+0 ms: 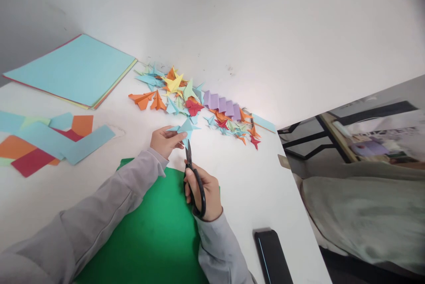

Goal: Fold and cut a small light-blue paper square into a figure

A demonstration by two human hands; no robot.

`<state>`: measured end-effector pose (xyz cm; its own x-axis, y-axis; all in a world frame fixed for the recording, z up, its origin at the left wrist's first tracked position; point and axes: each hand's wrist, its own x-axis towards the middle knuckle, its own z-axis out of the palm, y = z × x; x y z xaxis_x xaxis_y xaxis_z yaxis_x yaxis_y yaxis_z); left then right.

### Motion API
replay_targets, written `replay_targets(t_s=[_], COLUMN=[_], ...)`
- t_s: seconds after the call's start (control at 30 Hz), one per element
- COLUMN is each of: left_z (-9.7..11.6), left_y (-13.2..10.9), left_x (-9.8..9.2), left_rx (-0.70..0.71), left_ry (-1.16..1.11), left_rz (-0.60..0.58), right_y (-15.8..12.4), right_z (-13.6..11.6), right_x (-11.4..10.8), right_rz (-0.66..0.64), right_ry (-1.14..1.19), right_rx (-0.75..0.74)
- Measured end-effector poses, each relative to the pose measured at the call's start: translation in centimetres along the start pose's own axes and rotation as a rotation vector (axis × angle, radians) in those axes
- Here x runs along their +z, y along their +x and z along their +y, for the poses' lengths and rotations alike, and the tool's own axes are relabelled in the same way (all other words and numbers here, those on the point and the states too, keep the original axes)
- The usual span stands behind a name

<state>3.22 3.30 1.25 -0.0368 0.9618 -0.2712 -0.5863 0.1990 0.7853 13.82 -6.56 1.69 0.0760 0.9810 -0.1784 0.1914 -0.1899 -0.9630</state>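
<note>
Tabletop (262, 177) against pale wall (249, 31), green sheet (159, 231), left fingers (179, 138) pinching blue paper (187, 127), right fingers (190, 177) wrapped round scissors (189, 156)

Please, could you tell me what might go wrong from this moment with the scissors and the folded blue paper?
The left hand holds the folded blue paper close to the scissors, so a slip might nick that hand. The scissors are at the paper's lower end; a crooked cut could spoil its shape. The black phone lies between the right sleeve and the edge of the table, so a bump might push it off.
</note>
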Motion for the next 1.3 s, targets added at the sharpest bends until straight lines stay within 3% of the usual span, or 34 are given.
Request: replay_targets(t_s=[1.3], left_z=[-0.06], left_y=[0.05], left_x=[-0.11], left_rx=[0.004], left_ry=[0.008], left_rz=[-0.007], right_y=[0.07], right_z=[0.00], right_x=[-0.03], right_rz=[0.016], right_ry=[-0.045], right_rx=[-0.011])
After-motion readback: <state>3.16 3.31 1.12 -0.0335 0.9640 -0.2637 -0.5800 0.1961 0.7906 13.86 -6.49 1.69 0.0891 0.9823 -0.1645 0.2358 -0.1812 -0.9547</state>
